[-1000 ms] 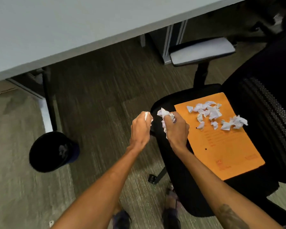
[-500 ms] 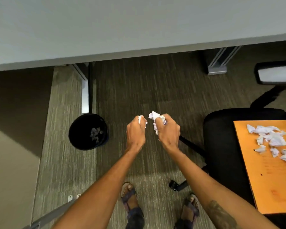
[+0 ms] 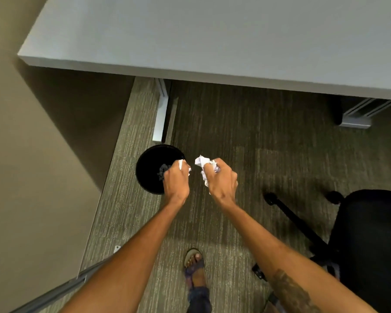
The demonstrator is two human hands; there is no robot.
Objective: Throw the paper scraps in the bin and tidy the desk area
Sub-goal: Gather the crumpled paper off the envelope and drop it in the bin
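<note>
A round black bin (image 3: pixel 149 168) stands on the carpet beside the desk leg, with crumpled paper inside. My left hand (image 3: pixel 176 181) is closed on white paper scraps and hangs over the bin's right rim, hiding part of it. My right hand (image 3: pixel 221 179) is closed on a bigger wad of white paper scraps (image 3: pixel 202 162) that sticks out above the fingers; it is just right of the bin, over the carpet.
The grey desk (image 3: pixel 212 35) spans the top, its leg (image 3: pixel 160 116) just behind the bin. A beige wall (image 3: pixel 32 177) rises on the left. A black office chair (image 3: pixel 368 245) with its wheeled base sits at the right. My sandalled foot (image 3: pixel 193 265) is below.
The view has swung left and forward. The bin has come closer, and my left hand is now over its rim. The chair with the orange folder has slid almost out of view.
</note>
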